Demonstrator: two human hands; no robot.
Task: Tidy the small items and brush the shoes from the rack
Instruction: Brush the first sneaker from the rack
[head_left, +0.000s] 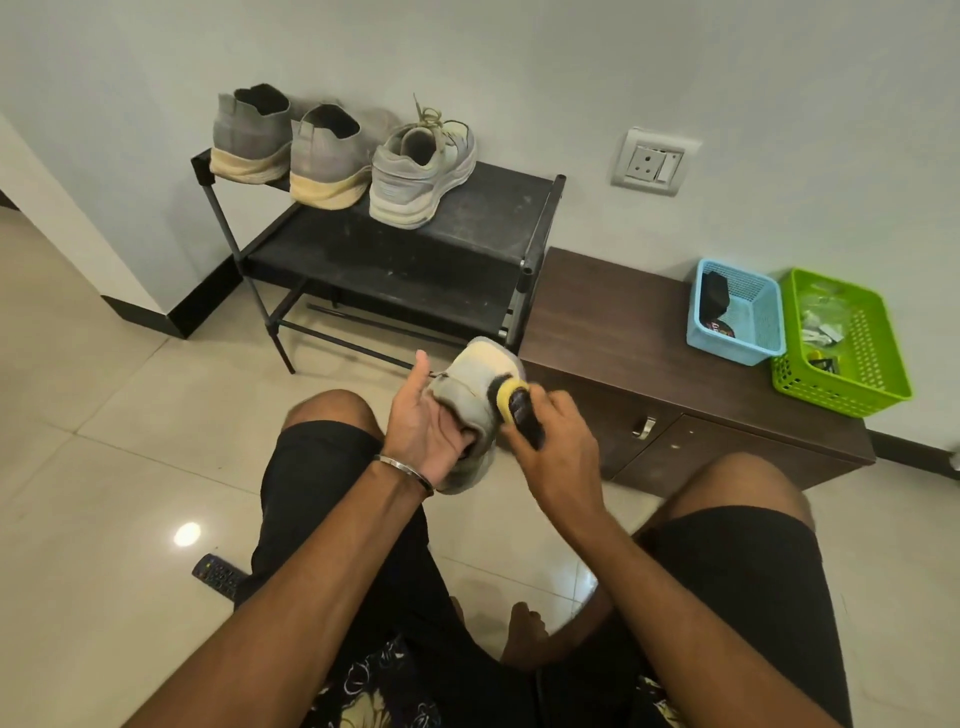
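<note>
- Fingers of the left hand (423, 431) curl into the opening of a grey shoe (480, 395), thumb raised beside it, so the hand grips the shoe in the air above the floor, just in front of the rack's front right leg.
- Right hand (558, 441) wraps its fingers round a dark brush (522, 413) with a yellow band; the brush head presses against the side of the held shoe.
- On the top shelf of the black shoe rack (498, 208), three shoes stand toward its left end: two grey sock-type shoes (291, 145) at the left corner, heels over the front edge, and a laced grey sneaker (421, 171) just beside them; the shelf's right end is bare.
- A brown cabinet (623, 332) sits right of the rack, touching it.
- At the cabinet top's far right end, a blue basket (740, 312) and a green basket (847, 345) stand side by side, both holding small items too small to identify.
- A remote control (218, 574) lies on the tiled floor by the person's left thigh.
</note>
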